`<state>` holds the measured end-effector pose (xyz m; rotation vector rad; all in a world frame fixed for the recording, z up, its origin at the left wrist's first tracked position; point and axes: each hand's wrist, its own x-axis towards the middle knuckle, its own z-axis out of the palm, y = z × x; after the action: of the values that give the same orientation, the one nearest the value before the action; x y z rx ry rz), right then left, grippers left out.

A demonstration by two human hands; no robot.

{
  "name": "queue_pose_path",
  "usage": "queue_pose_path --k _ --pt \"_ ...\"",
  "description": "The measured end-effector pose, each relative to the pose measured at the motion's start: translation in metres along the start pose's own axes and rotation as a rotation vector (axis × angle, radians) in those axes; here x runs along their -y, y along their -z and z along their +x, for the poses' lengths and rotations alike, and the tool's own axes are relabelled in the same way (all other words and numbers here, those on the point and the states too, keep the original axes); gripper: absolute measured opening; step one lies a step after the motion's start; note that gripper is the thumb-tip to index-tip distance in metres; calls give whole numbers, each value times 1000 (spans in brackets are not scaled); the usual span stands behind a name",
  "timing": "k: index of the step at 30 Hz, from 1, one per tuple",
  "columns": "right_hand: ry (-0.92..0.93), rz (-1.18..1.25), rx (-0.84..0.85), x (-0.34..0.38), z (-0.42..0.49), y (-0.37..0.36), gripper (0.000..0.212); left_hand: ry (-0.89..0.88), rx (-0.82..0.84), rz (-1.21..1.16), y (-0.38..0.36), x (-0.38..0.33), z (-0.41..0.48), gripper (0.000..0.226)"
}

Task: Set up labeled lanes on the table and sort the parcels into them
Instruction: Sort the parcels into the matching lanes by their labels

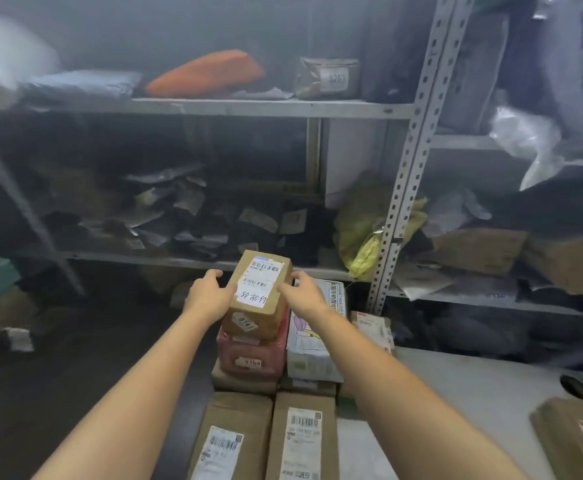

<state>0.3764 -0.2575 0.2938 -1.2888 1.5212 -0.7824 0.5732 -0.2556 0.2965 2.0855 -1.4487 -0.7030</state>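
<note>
The labeled box [260,289] sits between our fingers [214,273]. Our right hand [305,294] grasps its right edge; whether our left hand [208,294] grips, we cannot tell.

brown box [260,292] | white shipping label, handwritten slip | tilted atop pink parcel [250,355]

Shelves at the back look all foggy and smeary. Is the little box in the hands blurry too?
Head view: the grey metal shelves are hazy, smeared and washed pale; the small brown cardboard box held between the left hand and right hand is sharper, its white label readable; the wide lens makes the perforated metal upright lean.
</note>
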Motion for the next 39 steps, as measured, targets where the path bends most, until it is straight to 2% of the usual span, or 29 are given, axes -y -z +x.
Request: queue_pose_path --k 2,8,10,14,19,23,29,35,39 --pt "-26 51 1 -5 15 -15 33 14 17 -13 -7 3 13 61" --pt "-101 101 -47 -18 37 -40 66 81 158 -192 -19 18 36 69" --pt "-120 134 -51 -22 42 -44 73 101 189 -245 -20 20 39 64" --pt "-91 181 -83 -27 45 -37 73 57 221 -320 -20 10 32 43" --pt "-45 202 -129 -23 31 2 65 27 245 -428 -30 -16 17 43" --pt "-22 206 -186 -29 4 65 72 21 318 -474 -52 -61 -13 36" --pt "-48 220 -333 -64 -66 190 72 -70 469 -478 -109 -160 -84 36" --pt "-78 230 -538 -130 -187 340 74 -215 669 -431 -201 -273 -210 43" --pt "-132 263 -656 -181 -286 434 71 -287 787 -425 -270 -334 -318 37"
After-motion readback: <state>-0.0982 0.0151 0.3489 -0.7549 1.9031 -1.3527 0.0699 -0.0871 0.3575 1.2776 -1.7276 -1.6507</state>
